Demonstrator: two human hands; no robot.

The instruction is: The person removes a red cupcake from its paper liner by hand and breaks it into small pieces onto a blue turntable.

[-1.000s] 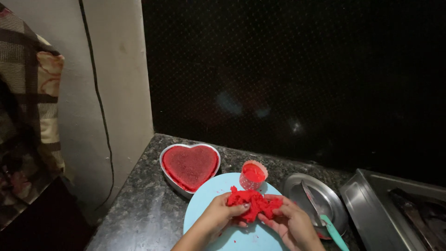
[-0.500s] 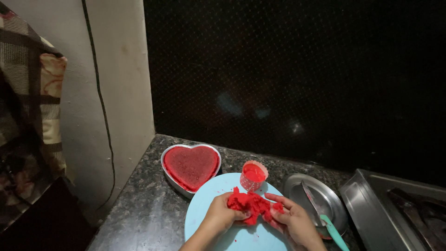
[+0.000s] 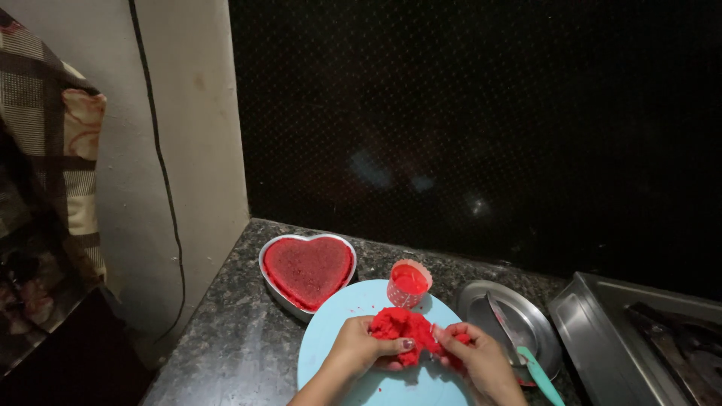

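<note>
Hands have drawn together: your left hand (image 3: 368, 350) and right hand (image 3: 474, 359) now squeeze the red dough (image 3: 402, 327) into one lump over the blue plate (image 3: 331, 353), where earlier it lay spread. Just beyond your grip stands the red cup (image 3: 408, 283).

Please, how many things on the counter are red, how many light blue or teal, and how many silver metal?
Red: 3 – heart-shaped cake, cupcake in a paper cup, lump of red dough between the hands
Light blue or teal: 2 – round board, teal-handled knife
Silver metal: 2 – round plate, rectangular tray
Total: 7
</note>
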